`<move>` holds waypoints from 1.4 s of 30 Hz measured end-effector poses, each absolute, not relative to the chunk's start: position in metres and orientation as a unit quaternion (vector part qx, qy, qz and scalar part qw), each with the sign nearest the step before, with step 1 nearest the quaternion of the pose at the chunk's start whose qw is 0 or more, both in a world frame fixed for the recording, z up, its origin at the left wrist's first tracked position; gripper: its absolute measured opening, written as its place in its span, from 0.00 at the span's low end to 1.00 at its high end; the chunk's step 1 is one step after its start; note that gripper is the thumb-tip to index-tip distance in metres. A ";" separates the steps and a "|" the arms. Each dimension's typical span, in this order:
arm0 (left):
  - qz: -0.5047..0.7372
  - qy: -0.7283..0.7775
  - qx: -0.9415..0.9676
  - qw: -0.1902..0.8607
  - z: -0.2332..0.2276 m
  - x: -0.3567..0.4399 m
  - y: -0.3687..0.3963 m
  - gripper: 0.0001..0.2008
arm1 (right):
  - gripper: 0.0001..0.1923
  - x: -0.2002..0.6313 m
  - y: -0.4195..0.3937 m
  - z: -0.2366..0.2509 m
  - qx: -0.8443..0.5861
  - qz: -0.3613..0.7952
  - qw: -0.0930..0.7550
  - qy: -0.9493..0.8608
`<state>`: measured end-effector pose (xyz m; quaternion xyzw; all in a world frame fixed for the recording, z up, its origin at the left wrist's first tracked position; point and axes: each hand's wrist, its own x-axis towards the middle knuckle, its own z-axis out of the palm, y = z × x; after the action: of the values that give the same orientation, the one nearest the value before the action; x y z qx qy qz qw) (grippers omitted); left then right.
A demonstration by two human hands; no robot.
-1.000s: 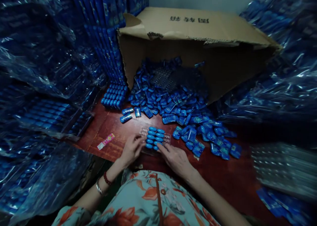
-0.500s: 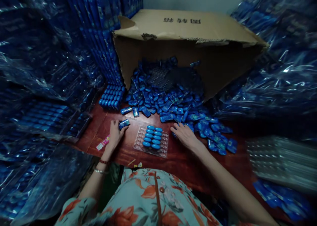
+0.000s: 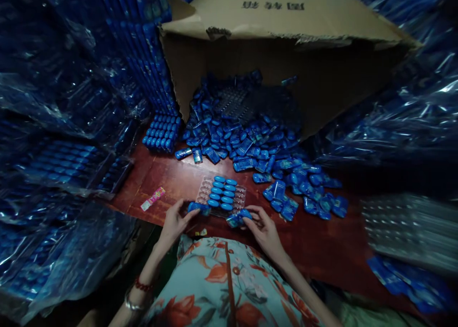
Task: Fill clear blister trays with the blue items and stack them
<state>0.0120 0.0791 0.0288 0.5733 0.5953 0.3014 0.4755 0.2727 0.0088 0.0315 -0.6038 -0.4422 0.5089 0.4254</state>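
On the table in front of me lies a clear plastic tray (image 3: 204, 189) with molded hollows. Two columns of blue oval-ended containers (image 3: 222, 191) stand in its middle, and hollows at both sides show bare. My left hand (image 3: 178, 220) pinches a small blue container (image 3: 199, 208) at the tray's near left corner. Another blue container (image 3: 239, 217), with a printed face, is between the thumb and fingers of my right hand (image 3: 263, 226) at the near right corner. Both containers are tilted, and the fingers partly cover them.
A cardboard box (image 3: 286, 16) lies on its side, spilling loose blue containers (image 3: 243, 145) onto the table. A filled block of containers (image 3: 162, 131) stands left of it. Film-wrapped stacks (image 3: 53, 160) rise at left; clear trays (image 3: 404, 226) are piled at right. A pink wrapper (image 3: 153, 199) lies at left.
Both hands have come inward to the tray's near edge. My left brought its container from the left; my right came from the loose pile and now holds one too. The view has tipped down slightly.
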 end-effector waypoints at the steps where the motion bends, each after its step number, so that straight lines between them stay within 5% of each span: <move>1: 0.305 0.593 0.554 0.498 0.025 0.016 0.081 0.18 | 0.20 0.268 0.010 0.029 -0.601 0.533 0.447 -0.393; 7: 0.302 0.562 0.515 0.572 0.025 0.018 0.083 0.20 | 0.26 0.272 0.018 0.016 -0.598 0.590 0.462 -0.284; 13: 0.280 0.476 0.744 0.377 0.033 0.019 0.073 0.10 | 0.22 0.269 0.009 0.010 -0.601 0.567 0.471 -0.308; 19: 0.210 0.359 0.881 0.224 0.028 0.024 0.070 0.18 | 0.07 0.269 0.002 0.015 -0.611 0.314 0.446 -0.574; 27: 0.075 0.338 0.910 0.226 0.049 0.035 0.076 0.13 | 0.16 0.259 0.025 0.030 -0.477 0.081 0.209 -0.850; 33: 0.019 0.326 0.923 0.206 0.050 0.048 0.076 0.11 | 0.13 0.237 0.033 0.049 -0.459 0.029 0.094 -0.883; 42: 0.125 0.348 0.919 0.138 0.026 0.045 0.073 0.16 | 0.16 0.238 0.031 0.031 -0.499 -0.013 0.160 -0.852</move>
<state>0.0452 0.0726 0.0263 0.9187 0.3480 0.1254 0.1384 0.2377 0.0306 0.0307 -0.4985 -0.8520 -0.0133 0.1596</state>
